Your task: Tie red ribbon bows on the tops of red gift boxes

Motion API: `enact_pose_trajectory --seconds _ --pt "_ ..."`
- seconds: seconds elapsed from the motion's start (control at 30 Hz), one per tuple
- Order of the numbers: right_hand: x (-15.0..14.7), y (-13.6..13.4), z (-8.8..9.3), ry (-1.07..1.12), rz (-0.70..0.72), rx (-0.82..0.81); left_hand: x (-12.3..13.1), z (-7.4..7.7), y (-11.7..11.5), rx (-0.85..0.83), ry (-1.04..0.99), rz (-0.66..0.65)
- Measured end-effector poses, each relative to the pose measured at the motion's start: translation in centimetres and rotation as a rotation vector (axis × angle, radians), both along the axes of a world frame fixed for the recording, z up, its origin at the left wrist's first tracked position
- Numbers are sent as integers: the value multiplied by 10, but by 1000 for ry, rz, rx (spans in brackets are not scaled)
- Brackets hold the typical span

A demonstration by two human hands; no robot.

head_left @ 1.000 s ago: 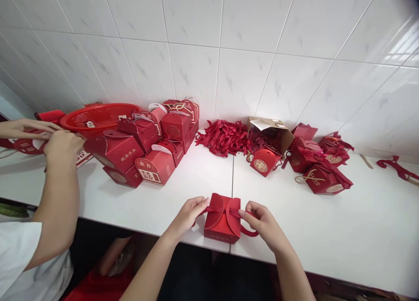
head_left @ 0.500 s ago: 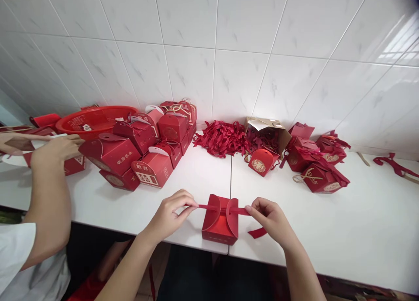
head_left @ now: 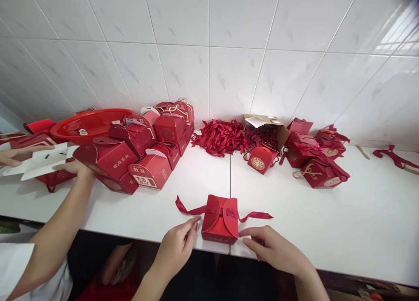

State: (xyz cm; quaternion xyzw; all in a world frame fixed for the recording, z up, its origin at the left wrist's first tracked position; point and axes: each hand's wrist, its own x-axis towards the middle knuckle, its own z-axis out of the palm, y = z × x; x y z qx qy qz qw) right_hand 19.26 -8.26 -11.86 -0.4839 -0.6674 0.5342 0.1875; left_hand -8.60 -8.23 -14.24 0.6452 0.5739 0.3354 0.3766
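1. The red gift box (head_left: 220, 226) sits upright near the front edge of the white bench (head_left: 314, 231); take it as the clock's centre, with 12 o'clock toward the tiled wall (head_left: 237, 22).
2. A dark red ribbon (head_left: 258, 215) runs through its two curved top flaps, one loose tail out to between 9 and 10 o'clock, the other to 3.
3. The left hand (head_left: 176, 245) is at 8 o'clock, fingertips just beside the box; its grip is narrow, with nothing visible in it.
4. The right hand (head_left: 278, 248) is near 4 o'clock, its grip wider and bare, forefinger at the box's side; whether it touches, I cannot tell.
5. At 12 lies a heap of ribbons (head_left: 221, 137); at 1, a cardboard carton (head_left: 282, 137) on its side.
6. Red boxes with bows (head_left: 322, 172) cluster at 2 o'clock.
7. Stacked red boxes (head_left: 150, 170) stand at 10, a red basin (head_left: 70, 131) behind them.
8. Between 9 and 10, a co-worker's hands (head_left: 77, 166) hold a white-faced sheet (head_left: 39, 165).
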Motion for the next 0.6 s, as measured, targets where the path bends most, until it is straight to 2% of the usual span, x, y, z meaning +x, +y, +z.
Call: enact_pose_trajectory --seconds 0.1,0.23,0.3,0.37,0.47,0.6 --pt "-15 2 -21 159 -277 -48 7 -1 11 -197 -376 165" --pt "-29 9 -43 721 -721 -227 12 3 26 -574 -1163 354" --pt "-32 12 -48 956 -850 -302 13 6 31 -672 -1399 465" --pt "-31 15 -50 1104 -908 -343 14 8 33 -679 -1512 539" --pt "-28 15 -49 1256 -960 -395 14 13 32 -666 -1608 495" --pt "-25 12 -44 1356 -1065 -418 11 20 29 -606 -1603 543"
